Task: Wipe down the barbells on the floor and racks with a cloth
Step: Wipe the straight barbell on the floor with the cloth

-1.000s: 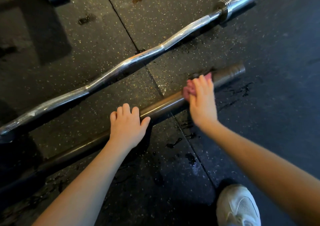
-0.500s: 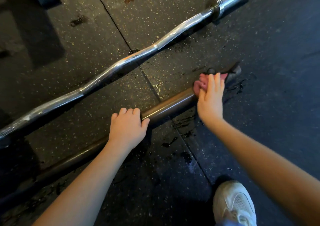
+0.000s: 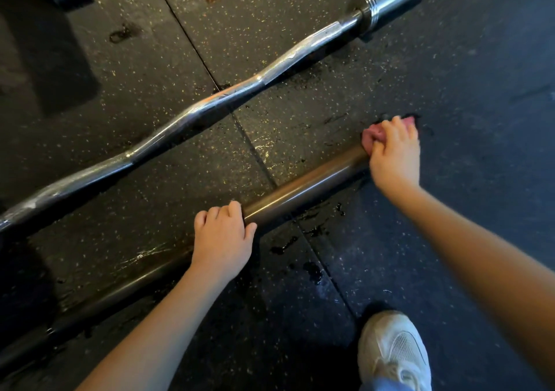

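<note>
Head view: left hand (image 3: 222, 240) grips dark barbell (image 3: 306, 186), right hand (image 3: 395, 159) clutches cloth (image 3: 372, 137) at its end.

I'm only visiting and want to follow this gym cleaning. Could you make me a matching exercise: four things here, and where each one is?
Things: A wavy chrome curl bar; B straight dark brown bar; C crumpled pink cloth; D white mesh sneaker.
Places: 1 bunched in the right hand; 2 at the picture's bottom edge; 3 lying farthest from the person; 4 gripped by the left hand.
Pairs: A-3; B-4; C-1; D-2.
</note>
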Motion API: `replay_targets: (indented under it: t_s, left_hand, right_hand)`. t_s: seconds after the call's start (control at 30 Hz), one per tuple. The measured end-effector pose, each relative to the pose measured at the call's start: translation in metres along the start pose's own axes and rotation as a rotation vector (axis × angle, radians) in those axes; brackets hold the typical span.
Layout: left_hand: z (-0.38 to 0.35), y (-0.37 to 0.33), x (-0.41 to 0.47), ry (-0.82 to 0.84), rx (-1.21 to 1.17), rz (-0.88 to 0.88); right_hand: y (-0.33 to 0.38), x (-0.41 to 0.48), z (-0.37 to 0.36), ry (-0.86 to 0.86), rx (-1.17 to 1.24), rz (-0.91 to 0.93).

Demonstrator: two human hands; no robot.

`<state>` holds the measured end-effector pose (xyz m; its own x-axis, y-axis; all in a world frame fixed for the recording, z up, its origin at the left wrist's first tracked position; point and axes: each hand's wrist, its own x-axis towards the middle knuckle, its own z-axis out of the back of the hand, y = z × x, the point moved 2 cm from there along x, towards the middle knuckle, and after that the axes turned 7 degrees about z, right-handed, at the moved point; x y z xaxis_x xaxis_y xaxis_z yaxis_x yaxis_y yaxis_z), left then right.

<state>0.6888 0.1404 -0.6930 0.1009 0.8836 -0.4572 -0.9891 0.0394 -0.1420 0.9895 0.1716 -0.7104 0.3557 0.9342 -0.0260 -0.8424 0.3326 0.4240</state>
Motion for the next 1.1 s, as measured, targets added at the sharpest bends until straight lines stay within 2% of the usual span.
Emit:
replay_targets:
  t_s: [0.1,0.2,0.27,0.33,0.4,0.47,0.57,0.67,0.83,0.9,1.0,1.1]
  left_hand:
    - [0.000,-0.001,-0.002,-0.016,-0.014,0.004]
    - [0.001,-0.003,-0.003,-0.015,0.002,0.028]
    - [0.000,-0.006,-0.006,-0.031,0.006,0.056]
    - [-0.004,-0.009,-0.011,-0.069,0.015,0.063]
    - [-0.008,-0.011,-0.017,-0.086,0.026,0.067]
    - [-0.012,-0.013,-0.019,-0.079,0.048,0.067]
    - [-0.018,-0.014,-0.026,-0.052,0.097,0.047]
    - [-0.027,-0.014,-0.038,-0.033,0.121,0.007]
    - [-0.036,-0.017,-0.058,-0.018,0.121,-0.024]
    - [-0.037,-0.017,-0.062,-0.026,0.127,-0.018]
    - [-0.036,-0.015,-0.064,-0.035,0.092,-0.035]
    - [-0.037,-0.001,-0.069,-0.020,0.054,-0.005]
  right_hand:
    - [0.008,-0.026,-0.008,0.083,0.044,0.224]
    - [-0.013,-0.008,0.012,0.169,-0.076,0.311]
    - [-0.024,0.013,0.026,0.182,-0.116,0.235]
    - [-0.024,0.027,0.036,0.170,-0.059,0.047]
    - [-0.016,0.023,0.032,0.139,-0.071,-0.006]
    - [-0.009,0.006,0.022,0.119,-0.082,0.083]
    - [-0.010,-0.020,0.017,0.235,-0.009,0.271]
    - [-0.030,-0.014,0.027,0.305,-0.067,0.251]
    - [-0.020,-0.021,0.025,0.150,-0.167,0.133]
    - [-0.004,-0.042,0.016,0.169,-0.093,0.208]
    - [0.003,-0.062,0.008,0.322,-0.019,0.378]
    - [-0.007,-0.052,0.019,0.375,-0.080,0.380]
